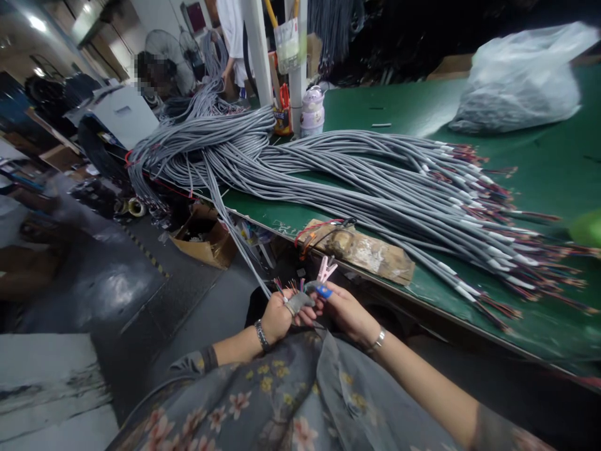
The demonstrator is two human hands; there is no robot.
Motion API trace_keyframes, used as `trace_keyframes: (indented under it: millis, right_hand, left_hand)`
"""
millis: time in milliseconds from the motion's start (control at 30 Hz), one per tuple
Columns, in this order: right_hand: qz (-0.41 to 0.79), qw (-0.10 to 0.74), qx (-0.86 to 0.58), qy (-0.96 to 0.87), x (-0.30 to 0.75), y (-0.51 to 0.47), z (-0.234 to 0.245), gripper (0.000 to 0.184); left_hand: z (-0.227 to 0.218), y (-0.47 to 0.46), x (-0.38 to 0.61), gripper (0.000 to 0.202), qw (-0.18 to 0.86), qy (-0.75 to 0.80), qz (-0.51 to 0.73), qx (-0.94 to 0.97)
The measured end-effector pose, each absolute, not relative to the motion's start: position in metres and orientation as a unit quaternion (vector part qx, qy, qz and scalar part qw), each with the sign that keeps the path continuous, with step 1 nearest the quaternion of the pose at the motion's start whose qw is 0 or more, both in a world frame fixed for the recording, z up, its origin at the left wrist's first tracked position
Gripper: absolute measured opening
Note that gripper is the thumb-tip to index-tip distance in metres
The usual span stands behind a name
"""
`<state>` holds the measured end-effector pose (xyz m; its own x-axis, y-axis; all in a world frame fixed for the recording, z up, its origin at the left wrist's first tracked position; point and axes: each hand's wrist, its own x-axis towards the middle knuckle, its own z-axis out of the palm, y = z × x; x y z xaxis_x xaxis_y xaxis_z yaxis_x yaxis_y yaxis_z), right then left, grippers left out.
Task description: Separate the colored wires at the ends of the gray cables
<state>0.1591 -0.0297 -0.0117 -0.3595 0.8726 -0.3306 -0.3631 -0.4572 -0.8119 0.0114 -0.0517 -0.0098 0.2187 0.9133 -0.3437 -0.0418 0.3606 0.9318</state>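
Here, holding the end of a grey cable (252,264) in the left hand (277,316), close beside the right hand (345,310), at lower centre of the frame.
Closed narrow around the cable on the left, with coloured wires (279,287) poking up past the fingers; bent in toward the same wires on the right, too small to tell whether pinching any; just above, a pink clip (326,269), contact impossible to tell; beyond that, near the edge of a green table (474,351), a piece of cardboard (382,260); across centre and right of the frame, a thick bundle of grey cables (300,181) with white-banded ends; at upper right, a plastic bag (521,84); at upper centre, a lilac bottle (313,111).
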Motion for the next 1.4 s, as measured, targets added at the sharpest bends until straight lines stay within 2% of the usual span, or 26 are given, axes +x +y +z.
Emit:
trace_keyframes:
  millis: [200, 333, 500, 700, 967, 1200, 1400]
  right_hand:
    - [0.723, 0.387, -0.402, -0.407, 0.155, -0.028, -0.001, 0.044]
    - [0.739, 0.383, -0.399, -0.385, 0.152, -0.030, 0.009, 0.046]
    - [0.750, 0.421, -0.396, -0.322, 0.149, -0.035, 0.020, 0.046]
    - [0.718, 0.443, -0.419, -0.335, 0.148, -0.033, 0.010, 0.042]
    - [0.719, 0.394, -0.403, -0.407, 0.150, -0.026, 0.011, 0.039]
    - [0.719, 0.373, -0.440, -0.387, 0.151, -0.022, 0.003, 0.034]
    - [0.726, 0.406, -0.429, -0.352, 0.146, -0.028, 0.009, 0.033]
  left_hand:
    - [-0.005, -0.052, 0.013, 0.054, 0.657, 0.508, 0.340, 0.442]
    - [-0.004, -0.052, 0.015, 0.052, 0.646, 0.516, 0.359, 0.433]
    - [-0.005, -0.051, 0.018, 0.051, 0.618, 0.546, 0.420, 0.379]
    - [-0.003, -0.050, 0.020, 0.051, 0.614, 0.553, 0.427, 0.367]
    - [-0.002, -0.054, 0.015, 0.046, 0.610, 0.555, 0.387, 0.413]
    - [0.001, -0.054, 0.015, 0.051, 0.620, 0.539, 0.365, 0.438]
    - [-0.005, -0.051, 0.017, 0.050, 0.610, 0.555, 0.397, 0.403]
